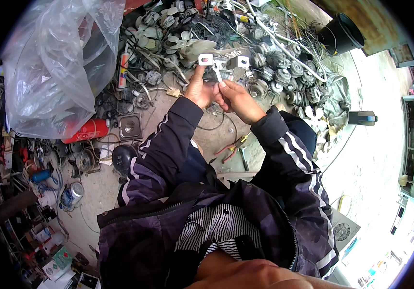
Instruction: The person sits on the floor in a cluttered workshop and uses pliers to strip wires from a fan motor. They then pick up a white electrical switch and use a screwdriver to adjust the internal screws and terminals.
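Item, upper centre of the frame: one metal bracketed part (207, 60), pale slotted plates at either end, raised in front of the wearer above the floor clutter.

Item: left hand (198, 91), drawn narrow; a digit stands against the lower edge of the nearer plate and it appears to hold the part, though the full grip is hidden. Probably serves as the steadying side.

Item: right hand (239, 98), thumb and fingers closed on a slim spanner (218, 73), its head up between the plates; held near the tail, presumably for leverage.

Items, below centre: red-handled pliers (240, 141) and a dark-handled tool (244, 160), on the floor, likely kept within easy reach.

Items, upper right of centre: heaped small motors (283, 76), seemingly gathered by kind.

Markings: orange-and-white cartridge (123, 70), upper left, coloured label, too small to read; red cylinder (88, 130), left, pale lettering, indistinct; grey panel (346, 230), lower right, round dark emblem, illegible.
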Demonstrator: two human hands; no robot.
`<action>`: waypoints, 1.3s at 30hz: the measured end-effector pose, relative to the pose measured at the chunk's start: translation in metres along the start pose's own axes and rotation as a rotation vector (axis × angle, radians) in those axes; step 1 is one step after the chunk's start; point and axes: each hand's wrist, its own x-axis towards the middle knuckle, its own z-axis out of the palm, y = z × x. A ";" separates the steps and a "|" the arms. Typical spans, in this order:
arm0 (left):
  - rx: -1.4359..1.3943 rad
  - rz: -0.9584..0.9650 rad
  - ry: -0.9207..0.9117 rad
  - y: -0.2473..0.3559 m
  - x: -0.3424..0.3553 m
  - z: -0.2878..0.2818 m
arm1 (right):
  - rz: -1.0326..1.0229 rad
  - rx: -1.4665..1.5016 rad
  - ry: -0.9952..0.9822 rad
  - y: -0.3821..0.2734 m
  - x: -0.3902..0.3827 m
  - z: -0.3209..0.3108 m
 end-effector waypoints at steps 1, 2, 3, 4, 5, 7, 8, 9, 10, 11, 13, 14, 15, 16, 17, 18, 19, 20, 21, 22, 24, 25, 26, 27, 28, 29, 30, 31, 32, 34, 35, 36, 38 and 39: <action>0.014 -0.074 -0.012 0.002 -0.003 0.002 | -0.004 0.018 0.012 0.004 0.001 -0.001; 0.060 -0.118 -0.027 0.003 -0.005 0.004 | -0.008 0.036 0.024 0.007 0.002 -0.001; 0.105 -0.161 -0.040 0.005 -0.010 0.009 | -0.010 0.054 0.034 0.009 0.003 0.001; 0.150 -0.203 -0.053 0.007 -0.013 0.012 | -0.002 0.073 0.038 0.009 0.003 0.002; 0.157 -0.193 -0.017 0.007 -0.013 0.014 | 0.006 0.092 0.041 0.008 0.002 0.004; 0.170 -0.173 0.054 0.003 -0.012 0.017 | 0.016 0.134 0.052 0.011 0.002 0.007; 0.159 -0.236 0.077 0.003 -0.013 0.015 | 0.018 0.158 0.059 0.013 0.002 0.008; 0.175 -0.215 0.085 0.004 -0.015 0.018 | 0.019 0.185 0.062 0.014 0.003 0.009; 0.191 -0.195 0.092 0.006 -0.017 0.023 | 0.016 0.198 0.057 0.015 0.003 0.010; 0.207 -0.175 0.099 0.006 -0.018 0.026 | 0.014 0.210 0.052 0.015 0.003 0.011; 0.165 -0.258 0.049 0.007 -0.014 0.014 | 0.010 0.206 0.052 0.015 0.003 0.012; 0.153 -0.259 0.048 0.004 -0.012 0.009 | 0.009 0.192 0.055 0.014 0.003 0.010; 0.139 -0.258 0.051 0.005 -0.013 0.012 | 0.011 0.178 0.054 0.014 0.004 0.010; 0.135 -0.215 0.079 0.002 -0.014 0.016 | 0.024 0.131 0.034 0.012 0.004 0.006; 0.130 -0.172 0.106 0.001 -0.016 0.020 | 0.037 0.084 0.013 0.009 0.004 -0.002; 0.094 -0.164 -0.082 0.006 -0.017 0.019 | 0.048 0.036 -0.005 0.004 0.003 -0.010; 0.050 -0.108 -0.014 0.004 -0.015 0.015 | 0.066 0.027 -0.023 -0.003 0.002 -0.014; 0.007 -0.051 0.054 -0.001 -0.011 0.009 | 0.085 -0.058 -0.031 -0.013 0.001 -0.017; -0.039 0.001 0.116 -0.005 -0.008 0.006 | 0.105 -0.144 -0.031 -0.022 -0.001 -0.021; -0.099 -0.003 0.116 -0.004 -0.011 0.008 | 0.136 -0.175 -0.006 -0.030 -0.005 -0.025; -0.028 -0.075 0.069 -0.001 -0.012 0.005 | 0.166 -0.287 -0.001 -0.039 -0.009 -0.035; 0.008 -0.109 0.048 -0.001 -0.014 0.005 | 0.181 -0.343 -0.001 -0.041 -0.009 -0.038; 0.005 -0.111 0.084 -0.002 -0.014 0.006 | 0.156 -0.370 0.066 -0.041 -0.009 -0.039; 0.002 -0.126 0.080 -0.002 -0.014 0.006 | 0.131 -0.392 0.069 -0.041 -0.009 -0.039; -0.002 -0.141 0.075 -0.001 -0.013 0.005 | 0.107 -0.414 0.073 -0.041 -0.010 -0.041; -0.006 -0.156 0.072 -0.001 -0.013 0.005 | 0.083 -0.436 0.075 -0.041 -0.010 -0.042; -0.034 -0.143 0.081 -0.001 -0.012 0.005 | 0.069 -0.492 0.072 -0.041 -0.009 -0.044; -0.062 -0.129 0.090 -0.002 -0.012 0.004 | 0.071 -0.399 0.045 -0.042 -0.010 -0.045; -0.090 -0.115 0.100 -0.002 -0.012 0.004 | 0.073 -0.306 0.017 -0.042 -0.011 -0.046; -0.133 -0.089 0.142 0.002 -0.010 0.002 | 0.082 -0.139 -0.066 -0.043 -0.014 -0.049; -0.155 -0.076 0.163 0.004 -0.009 0.001 | 0.080 -0.135 -0.051 -0.041 -0.014 -0.047; -0.172 -0.069 0.169 0.005 -0.009 0.001 | 0.078 -0.127 -0.035 -0.038 -0.016 -0.040; -0.224 -0.035 0.189 0.003 -0.008 0.001 | 0.081 -0.156 -0.056 -0.034 -0.015 -0.035; -0.249 -0.019 0.200 0.002 -0.008 0.003 | 0.064 -0.173 -0.064 -0.031 -0.013 -0.031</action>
